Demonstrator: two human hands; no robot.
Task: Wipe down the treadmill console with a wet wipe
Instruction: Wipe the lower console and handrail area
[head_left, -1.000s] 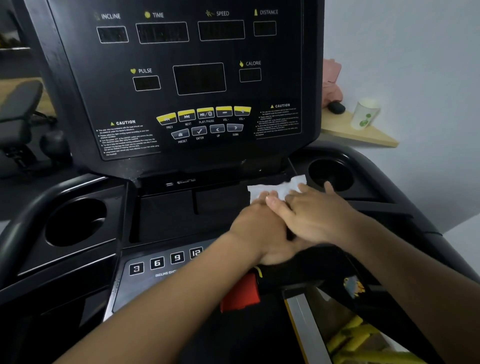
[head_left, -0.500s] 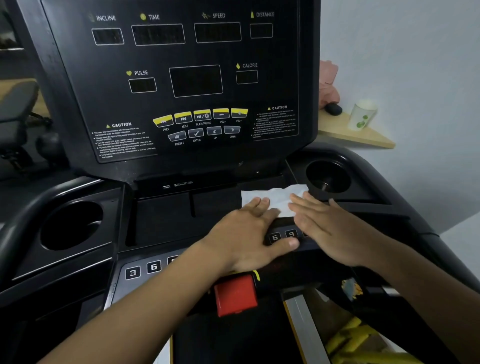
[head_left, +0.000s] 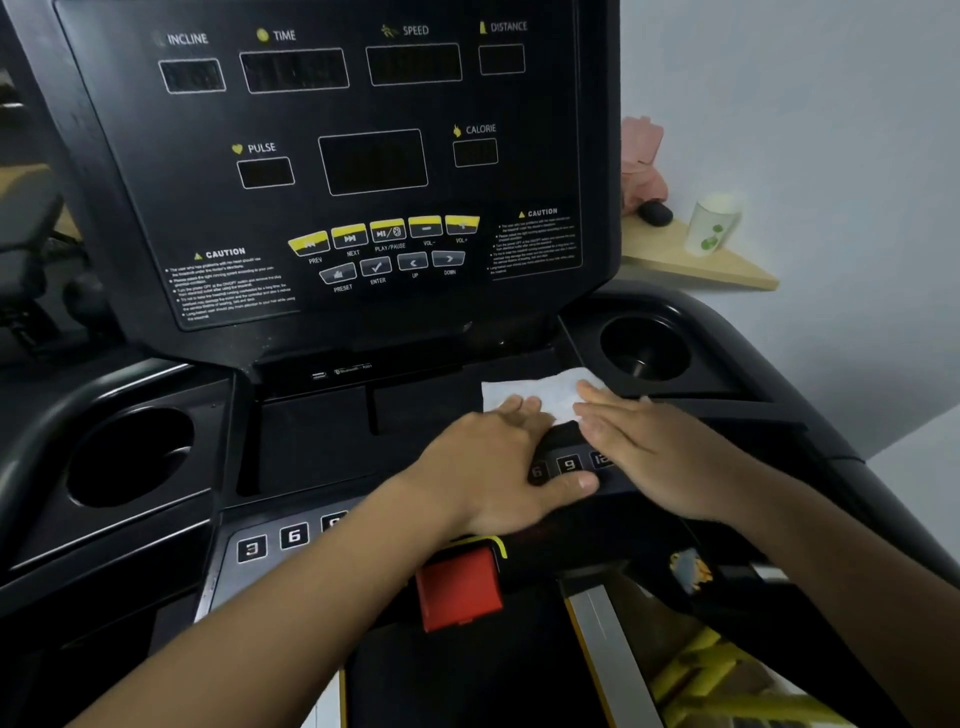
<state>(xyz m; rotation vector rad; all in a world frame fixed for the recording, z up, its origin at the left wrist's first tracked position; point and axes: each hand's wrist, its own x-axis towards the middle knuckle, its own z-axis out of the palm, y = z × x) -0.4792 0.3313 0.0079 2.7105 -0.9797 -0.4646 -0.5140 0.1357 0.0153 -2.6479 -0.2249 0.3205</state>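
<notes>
Grip: slack on both sides. Left hand (head_left: 498, 462) and right hand (head_left: 660, 457) lie flat, fingers straight, fingertips pressing the wipe (head_left: 540, 392).
Red clip (head_left: 457, 592): lower centre.
Number keys (head_left: 569, 464): between the hands.
Wipe: centre frame, spread on the console (head_left: 311, 447) ledge.
Cup holder (head_left: 670, 312): just right of wipe.
Display panel (head_left: 363, 156): upper centre.
Cup (head_left: 714, 223) on shelf (head_left: 691, 267): upper right.

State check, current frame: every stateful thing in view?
wet wipe: spread flat on treadmill console, under both hands' fingertips
left hand: flat, fingers straight, on the wipe
right hand: flat, fingers straight, on the wipe
displays: all dark
cup: upright on wooden shelf
</notes>
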